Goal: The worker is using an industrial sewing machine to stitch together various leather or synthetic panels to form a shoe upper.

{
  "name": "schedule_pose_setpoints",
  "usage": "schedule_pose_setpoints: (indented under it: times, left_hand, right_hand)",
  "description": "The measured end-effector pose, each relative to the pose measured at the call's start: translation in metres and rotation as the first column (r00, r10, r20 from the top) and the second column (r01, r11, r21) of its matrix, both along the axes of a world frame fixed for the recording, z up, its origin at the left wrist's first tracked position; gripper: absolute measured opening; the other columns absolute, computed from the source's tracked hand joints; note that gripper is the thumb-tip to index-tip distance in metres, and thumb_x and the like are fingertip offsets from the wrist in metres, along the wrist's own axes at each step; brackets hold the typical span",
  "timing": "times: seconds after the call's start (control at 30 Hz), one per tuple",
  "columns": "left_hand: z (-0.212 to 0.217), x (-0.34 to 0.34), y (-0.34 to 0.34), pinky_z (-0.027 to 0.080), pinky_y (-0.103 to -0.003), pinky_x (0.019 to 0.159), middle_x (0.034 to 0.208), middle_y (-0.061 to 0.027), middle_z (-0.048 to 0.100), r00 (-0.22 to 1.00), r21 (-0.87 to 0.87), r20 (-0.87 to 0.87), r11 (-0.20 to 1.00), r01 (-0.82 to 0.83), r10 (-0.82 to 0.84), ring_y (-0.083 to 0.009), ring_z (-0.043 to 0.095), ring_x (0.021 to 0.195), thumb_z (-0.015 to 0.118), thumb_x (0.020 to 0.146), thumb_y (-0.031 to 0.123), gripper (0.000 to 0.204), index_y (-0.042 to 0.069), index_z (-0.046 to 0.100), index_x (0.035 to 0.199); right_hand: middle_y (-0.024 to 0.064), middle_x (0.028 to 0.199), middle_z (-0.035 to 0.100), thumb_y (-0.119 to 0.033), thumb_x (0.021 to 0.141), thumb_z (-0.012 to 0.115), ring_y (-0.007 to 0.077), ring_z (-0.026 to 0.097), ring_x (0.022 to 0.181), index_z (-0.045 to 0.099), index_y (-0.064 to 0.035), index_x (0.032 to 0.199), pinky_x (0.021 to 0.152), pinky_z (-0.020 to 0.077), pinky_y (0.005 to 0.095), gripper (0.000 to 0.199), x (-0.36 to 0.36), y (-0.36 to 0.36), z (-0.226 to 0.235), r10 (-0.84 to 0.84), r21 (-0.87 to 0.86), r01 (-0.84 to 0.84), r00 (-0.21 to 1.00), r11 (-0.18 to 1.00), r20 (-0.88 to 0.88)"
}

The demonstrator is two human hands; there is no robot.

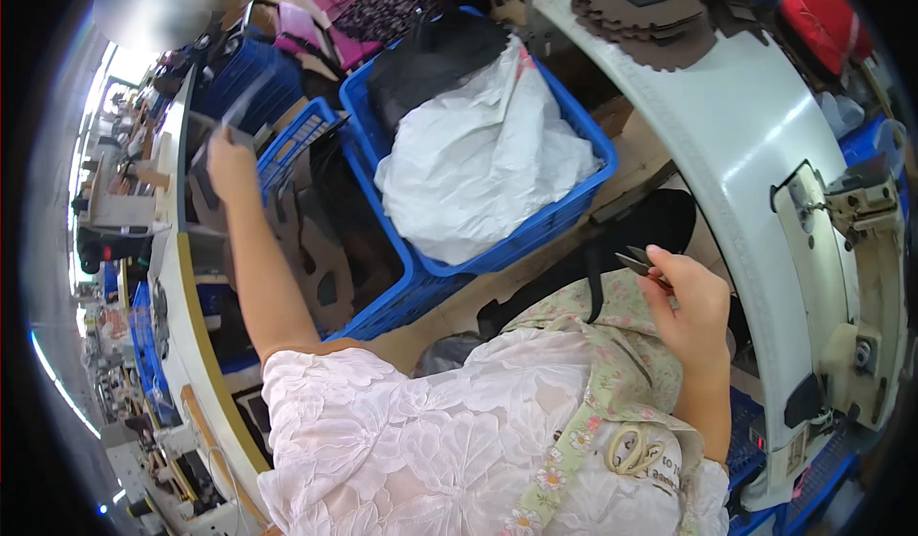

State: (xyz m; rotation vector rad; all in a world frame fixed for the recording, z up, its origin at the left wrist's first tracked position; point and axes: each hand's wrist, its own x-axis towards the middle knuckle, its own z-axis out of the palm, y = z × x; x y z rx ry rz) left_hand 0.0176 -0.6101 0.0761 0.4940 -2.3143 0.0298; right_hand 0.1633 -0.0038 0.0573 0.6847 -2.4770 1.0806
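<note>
My right hand [690,299] is closed around small thread snips [633,261], their dark pointed blades sticking out past the thumb and slightly apart. On the left, my arm reaches out over a blue basket [382,314] that holds dark brown cut pieces [320,249]. My left hand [232,165] is closed at that basket's far left side. A pale, blurred strip shows beside its fingers, but what they grip I cannot make out. Ahead of me, a second blue basket [564,218] contains a crumpled white sack [478,173] and black material [430,63].
A white worktable [736,115] curves along the right, with a sewing machine [865,206] and stacked brown scalloped pieces [650,20]. Another table edge [196,316] runs along the left. Beyond the baskets is a person in patterned dark clothing [397,0].
</note>
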Motion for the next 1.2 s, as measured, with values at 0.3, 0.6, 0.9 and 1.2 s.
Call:
schedule_pose_setpoints:
  times: [0.3, 0.6, 0.9, 1.2]
  left_hand:
    - [-0.142, -0.051, 0.104, 0.034, -0.055, 0.109, 0.142, -0.023, 0.047, 0.821, 0.284, 0.441, 0.811, -0.511, 0.363, -0.0452, 0.04, 0.133, 0.067, 0.086, 0.035, 0.054, 0.009, 0.055, 0.132]
    - [-0.054, -0.24, 0.406, 0.03, -0.05, 0.112, 0.143, -0.0278, 0.044, 0.593, 0.088, 0.055, 0.596, 0.798, -0.803, -0.0433, 0.038, 0.134, 0.069, 0.083, 0.038, 0.058, 0.007, 0.057, 0.131]
    - [-0.037, -0.402, 0.56, 0.028, -0.043, 0.116, 0.149, -0.0301, 0.037, 0.395, 0.358, 0.31, 0.491, 0.794, -0.865, -0.0387, 0.034, 0.142, 0.065, 0.079, 0.068, 0.109, -0.011, 0.031, 0.146]
    - [-0.034, -0.468, 0.61, 0.041, -0.041, 0.106, 0.132, -0.0299, 0.056, 0.337, 0.341, 0.457, 0.512, 0.788, -0.823, -0.0387, 0.053, 0.127, 0.068, 0.075, 0.044, 0.077, -0.007, 0.054, 0.131]
  right_hand:
    - [0.0087, 0.08, 0.066, -0.008, 0.077, 0.075, 0.0254, 0.065, 0.067, 0.063, -0.0049, 0.111, 0.056, 0.0502, 0.0347, 0.037, 0.003, 0.026, -0.002, -0.16, 0.101, 0.162, 0.987, 0.982, -0.028]
    - [0.0077, 0.083, 0.067, -0.013, 0.081, 0.073, 0.0245, 0.066, 0.071, 0.064, -0.0072, 0.113, 0.06, 0.0521, 0.0345, 0.034, 0.001, 0.049, -0.004, -0.297, -0.002, 0.298, 0.951, 0.954, 0.083]
    - [0.0103, 0.09, 0.071, -0.016, 0.081, 0.074, 0.0242, 0.07, 0.078, 0.068, -0.0074, 0.112, 0.068, 0.0549, 0.0328, 0.033, 0.057, 0.103, -0.012, -0.689, 0.002, 0.722, 0.659, 0.692, 0.302]
    - [0.0099, 0.091, 0.071, -0.017, 0.084, 0.072, 0.0229, 0.07, 0.077, 0.068, -0.0083, 0.113, 0.068, 0.0549, 0.0333, 0.031, 0.07, 0.114, -0.023, -0.776, -0.014, 0.872, 0.444, 0.49, 0.448]
